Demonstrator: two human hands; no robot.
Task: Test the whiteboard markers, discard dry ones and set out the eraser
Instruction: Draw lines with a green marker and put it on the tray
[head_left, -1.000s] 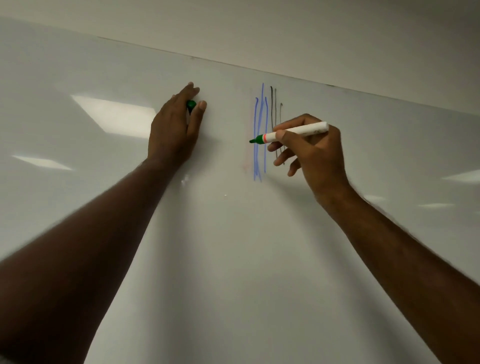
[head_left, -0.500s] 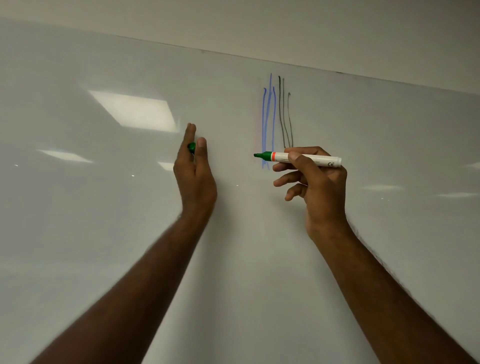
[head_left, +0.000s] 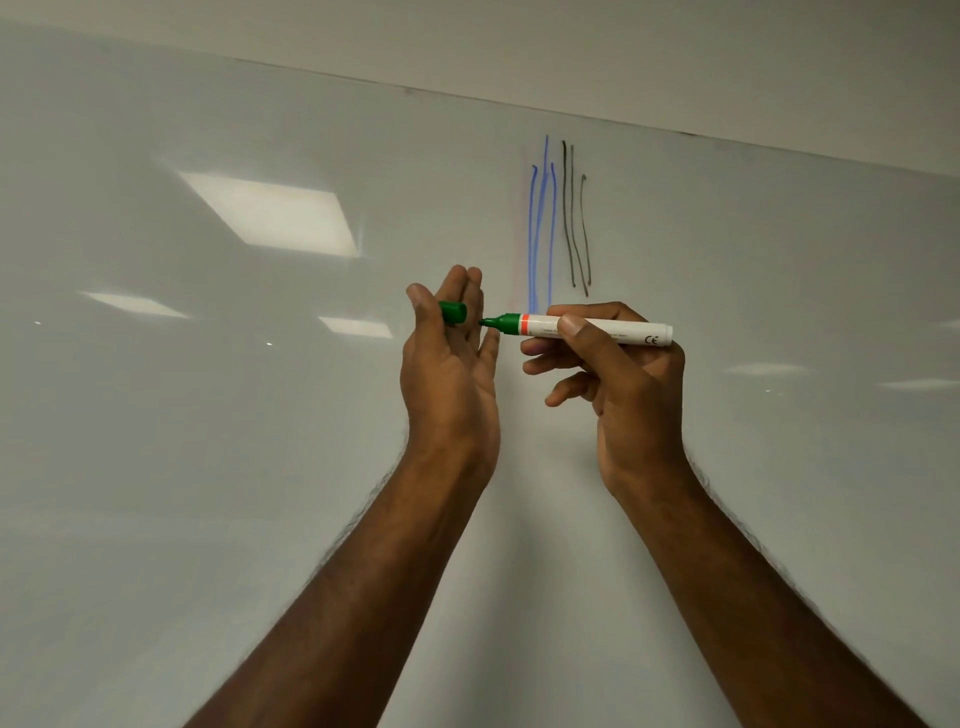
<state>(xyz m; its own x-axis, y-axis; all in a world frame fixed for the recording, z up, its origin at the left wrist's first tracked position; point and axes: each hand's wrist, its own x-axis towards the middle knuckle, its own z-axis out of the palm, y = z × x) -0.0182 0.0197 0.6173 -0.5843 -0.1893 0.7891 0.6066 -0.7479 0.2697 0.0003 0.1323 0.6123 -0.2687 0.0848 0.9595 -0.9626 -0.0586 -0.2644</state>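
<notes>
My right hand (head_left: 618, 374) grips an uncapped green whiteboard marker (head_left: 582, 329), white barrel with an orange band, lying level with its green tip pointing left. The tip sits just right of the green cap (head_left: 453, 313), which my left hand (head_left: 449, 364) pinches between thumb and fingers, its opening facing the tip. Both hands are held in front of the whiteboard (head_left: 208, 415). Above them the board carries several blue strokes (head_left: 540, 228), black strokes (head_left: 574, 218) and a very faint reddish smear at the left of the blue. No green line shows. No eraser is in view.
The whiteboard fills nearly the whole view, with ceiling light reflections (head_left: 270, 213) at the upper left. A plain wall (head_left: 623, 47) runs above the board's top edge.
Both hands have come down and away from the strokes and drawn together. The left hand left the board with the cap, and the marker tip now nearly meets the cap.
</notes>
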